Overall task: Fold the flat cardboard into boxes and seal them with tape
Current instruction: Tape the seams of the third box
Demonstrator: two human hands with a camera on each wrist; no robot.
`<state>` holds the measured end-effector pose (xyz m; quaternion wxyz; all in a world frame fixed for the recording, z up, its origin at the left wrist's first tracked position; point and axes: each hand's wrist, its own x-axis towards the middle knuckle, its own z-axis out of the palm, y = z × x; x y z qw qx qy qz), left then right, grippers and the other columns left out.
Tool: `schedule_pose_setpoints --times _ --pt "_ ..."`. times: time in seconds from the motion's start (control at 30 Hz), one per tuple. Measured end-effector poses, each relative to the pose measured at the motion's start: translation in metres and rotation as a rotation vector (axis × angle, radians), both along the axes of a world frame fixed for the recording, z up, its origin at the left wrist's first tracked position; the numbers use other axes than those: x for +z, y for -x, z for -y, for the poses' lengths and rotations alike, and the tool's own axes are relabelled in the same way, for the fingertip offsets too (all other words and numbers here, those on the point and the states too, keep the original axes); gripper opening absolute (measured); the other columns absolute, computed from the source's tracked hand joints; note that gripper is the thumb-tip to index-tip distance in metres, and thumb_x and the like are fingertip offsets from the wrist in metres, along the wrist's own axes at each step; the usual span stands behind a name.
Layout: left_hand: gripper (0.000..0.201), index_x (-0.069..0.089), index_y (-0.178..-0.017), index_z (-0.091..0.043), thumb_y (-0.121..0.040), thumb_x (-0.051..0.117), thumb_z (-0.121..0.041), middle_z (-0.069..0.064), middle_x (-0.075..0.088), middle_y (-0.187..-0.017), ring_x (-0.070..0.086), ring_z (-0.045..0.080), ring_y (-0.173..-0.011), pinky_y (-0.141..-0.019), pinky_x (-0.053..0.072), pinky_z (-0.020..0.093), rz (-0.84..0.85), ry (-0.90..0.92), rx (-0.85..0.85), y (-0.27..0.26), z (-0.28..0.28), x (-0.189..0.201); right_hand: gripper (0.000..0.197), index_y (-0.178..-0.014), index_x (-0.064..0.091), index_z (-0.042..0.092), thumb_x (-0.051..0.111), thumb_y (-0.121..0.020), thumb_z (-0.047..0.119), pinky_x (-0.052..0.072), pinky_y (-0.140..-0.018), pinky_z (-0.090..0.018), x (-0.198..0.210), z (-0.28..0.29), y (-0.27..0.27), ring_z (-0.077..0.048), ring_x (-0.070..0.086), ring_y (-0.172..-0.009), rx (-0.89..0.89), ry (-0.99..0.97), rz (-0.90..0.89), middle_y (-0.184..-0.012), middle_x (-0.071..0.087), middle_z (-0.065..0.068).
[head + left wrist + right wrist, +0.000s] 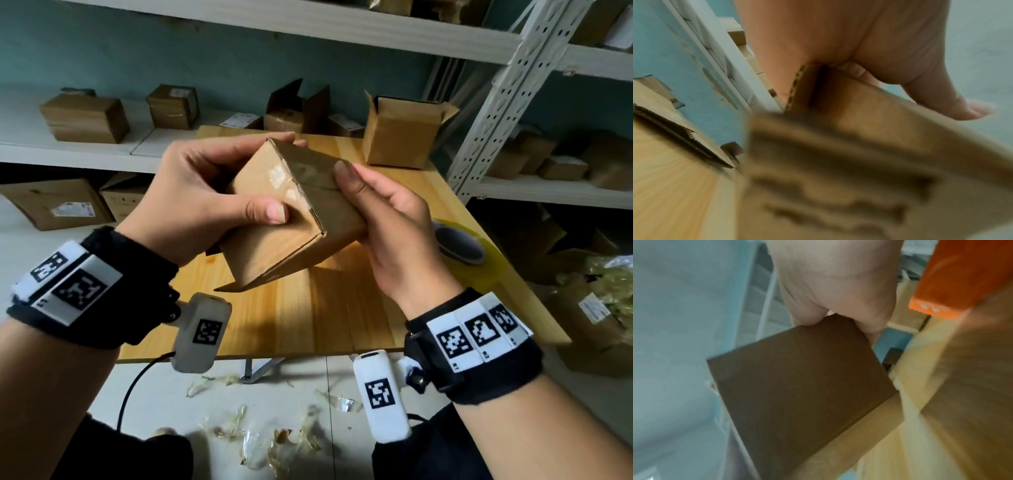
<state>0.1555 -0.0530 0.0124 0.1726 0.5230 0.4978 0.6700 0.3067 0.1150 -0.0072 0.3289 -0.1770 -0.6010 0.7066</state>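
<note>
Box [291, 212] held tilted above table [342, 308]; left hand [202, 202] grips its left side, thumb on taped seam; right hand [394, 226] grips its right side.

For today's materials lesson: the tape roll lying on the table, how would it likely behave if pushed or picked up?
The tape roll lies flat on the table, so a push would probably slide it, not roll it. Its open core should give fingers an easy hold. Near the table's edge, a hard shove might send it off.
</note>
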Motion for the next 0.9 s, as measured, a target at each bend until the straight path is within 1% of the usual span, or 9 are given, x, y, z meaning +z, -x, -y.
schedule_pose_setpoints --times 0.13,0.23,0.37,0.47,0.57,0.67,0.77,0.83,0.9 --pt "0.058 0.079 -0.114 -0.033 -0.063 0.094 -0.056 -0.003 0.079 -0.110 0.074 0.015 -0.101 -0.080 0.060 0.026 -0.005 0.107 0.001 0.003 -0.001 -0.006 0.047 -0.143 0.065 0.014 0.074 -0.098 0.029 0.053 -0.112 -0.043 -0.002 -0.003 0.003 -0.016 0.067 -0.128 -0.093 0.017 0.018 -0.135 0.072 -0.001" --pt "0.057 0.080 -0.108 -0.033 -0.061 0.092 -0.063 0.000 0.079 -0.105 0.075 0.016 -0.094 -0.071 0.060 0.028 0.008 0.201 -0.003 0.006 -0.001 -0.009 0.054 -0.147 0.061 0.024 0.070 -0.098 0.044 0.049 -0.116 -0.044 0.004 -0.005 0.001 -0.013 0.058 -0.137 -0.091 -0.082 0.094 -0.144 0.066 0.006" --pt "0.060 0.079 -0.111 -0.025 -0.069 0.086 -0.067 0.007 0.078 -0.106 0.073 0.021 -0.091 -0.067 0.059 0.038 0.026 0.210 0.066 0.013 -0.004 -0.018 0.091 -0.151 0.054 0.037 0.085 -0.071 0.068 0.037 -0.124 -0.048 0.012 -0.007 -0.002 -0.014 0.046 -0.147 -0.041 -0.168 0.082 -0.156 0.054 0.009" --pt "0.070 0.078 -0.109 -0.022 -0.074 0.072 -0.082 0.023 0.072 -0.111 0.067 0.037 -0.095 -0.091 0.051 0.070 0.013 0.269 0.177 0.017 -0.007 -0.026 0.110 -0.151 0.048 0.047 0.091 -0.053 0.072 0.037 -0.124 -0.054 0.005 -0.004 0.001 -0.020 0.040 -0.152 0.018 -0.262 0.006 -0.163 0.043 0.003" --pt "0.069 0.079 -0.104 -0.026 -0.068 0.074 -0.085 0.015 0.076 -0.107 0.069 0.030 -0.096 -0.090 0.054 0.062 0.048 0.259 0.268 0.015 -0.008 -0.025 0.113 -0.150 0.045 0.052 0.093 -0.049 0.072 0.048 -0.116 -0.051 -0.005 0.004 0.004 -0.021 0.037 -0.151 0.098 -0.408 0.079 -0.161 0.034 0.001" --pt "0.078 0.074 -0.104 -0.021 -0.054 0.086 -0.080 0.004 0.078 -0.104 0.075 0.018 -0.097 -0.079 0.063 0.042 0.026 0.235 0.393 0.013 -0.008 -0.022 0.098 -0.150 0.045 0.049 0.094 -0.066 0.057 0.045 -0.117 -0.036 -0.012 0.002 0.004 -0.007 0.040 -0.147 0.152 -0.442 0.170 -0.157 0.042 0.006" --pt "0.079 0.068 -0.099 -0.020 -0.048 0.093 -0.075 0.007 0.077 -0.105 0.076 0.025 -0.098 -0.080 0.065 0.053 0.005 0.277 0.468 0.015 -0.010 -0.026 0.082 -0.156 0.042 0.041 0.085 -0.087 0.031 0.043 -0.108 -0.012 -0.012 -0.001 0.004 0.017 0.045 -0.133 0.176 -0.438 0.171 -0.153 0.049 0.020" --pt "0.079 0.065 -0.094 -0.019 -0.047 0.094 -0.075 0.008 0.076 -0.099 0.076 0.028 -0.093 -0.077 0.065 0.054 -0.025 0.355 0.525 0.016 -0.013 -0.030 0.073 -0.157 0.043 0.039 0.077 -0.097 0.018 0.044 -0.107 -0.013 -0.013 -0.001 0.008 0.014 0.045 -0.135 0.164 -0.426 0.161 -0.153 0.049 0.022" --pt "0.070 0.062 -0.091 -0.015 -0.053 0.093 -0.066 0.005 0.075 -0.090 0.077 0.022 -0.081 -0.068 0.066 0.044 -0.043 0.456 0.550 0.010 -0.017 -0.033 0.067 -0.158 0.044 0.036 0.066 -0.102 0.006 0.045 -0.105 -0.013 -0.017 -0.002 0.011 0.011 0.045 -0.139 0.145 -0.424 0.171 -0.155 0.047 0.021"
